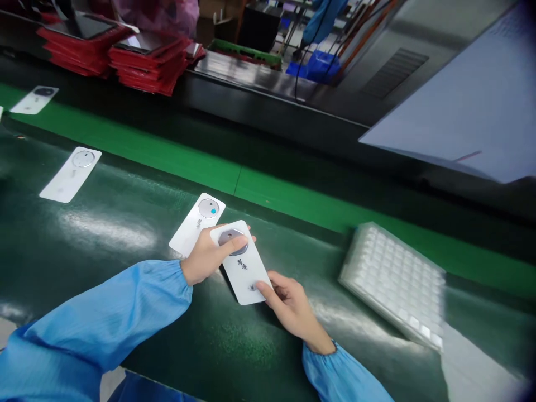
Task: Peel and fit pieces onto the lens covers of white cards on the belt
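Observation:
Between my two hands is a white phone back cover (245,273) with a round grey camera ring and dark lettering, tilted above the table. My left hand (209,251) grips its top end, thumb across the camera ring and fingers behind. At the bottom corner, my right hand (288,301) pinches the cover between thumb and fingers. Just behind my left hand lies a second white phone cover (190,226), with a blue dot on its camera ring. Further left on the green mat rests another white cover (69,178).
A clear tray stack with many small cells (393,279) sits at the right, beside a white sheet (473,363). One more cover (36,100) lies on the green belt (209,170) at far left. Red stacks (148,64) stand behind. A pale panel (460,111) juts in at upper right.

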The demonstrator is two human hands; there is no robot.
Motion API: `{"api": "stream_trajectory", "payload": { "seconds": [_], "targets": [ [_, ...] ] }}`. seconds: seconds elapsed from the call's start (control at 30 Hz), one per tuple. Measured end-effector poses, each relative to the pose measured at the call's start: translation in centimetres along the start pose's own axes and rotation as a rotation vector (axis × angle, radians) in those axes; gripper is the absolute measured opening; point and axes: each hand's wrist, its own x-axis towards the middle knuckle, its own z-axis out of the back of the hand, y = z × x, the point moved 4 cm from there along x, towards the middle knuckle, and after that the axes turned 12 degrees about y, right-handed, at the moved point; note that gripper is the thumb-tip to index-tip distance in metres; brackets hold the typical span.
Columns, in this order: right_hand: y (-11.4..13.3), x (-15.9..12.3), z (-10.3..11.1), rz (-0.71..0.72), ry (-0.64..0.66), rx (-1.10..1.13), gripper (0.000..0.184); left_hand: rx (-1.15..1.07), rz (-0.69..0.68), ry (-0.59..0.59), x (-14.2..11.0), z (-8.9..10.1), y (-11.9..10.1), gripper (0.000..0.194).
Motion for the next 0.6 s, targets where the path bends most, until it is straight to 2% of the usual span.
{"api": "stream_trajectory", "payload": {
  "seconds": [0.17, 0.27, 0.37, 0.47, 0.6],
  "targets": [
    [0.8, 4.1, 0.4, 0.097, -0.132, 0.017, 0.043, -0.1, -0.163, -0.167, 0.7, 2.2, -1.7, 0.046],
    [1.0, 5.8, 0.2, 0.108, -0.111, 0.051, 0.042, -0.145, -0.205, -0.235, 1.1, 3.5, -2.4, 0.048],
    [0.5, 6.7, 0.6, 0.062, -0.113, 0.182, 0.041, -0.065, -0.204, -0.259, 1.5, 5.1, -2.9, 0.065],
    [-0.2, 7.6, 2.6, 0.073, -0.256, 0.34, 0.046, 0.299, -0.214, -0.268, 1.5, 6.6, -4.2, 0.085],
    [-0.4, 10.2, 6.5, 0.166, -0.43, 0.432, 0.051, 1.127, -0.129, -0.336, 0.8, 7.5, -6.0, 0.092]
  ]
}}
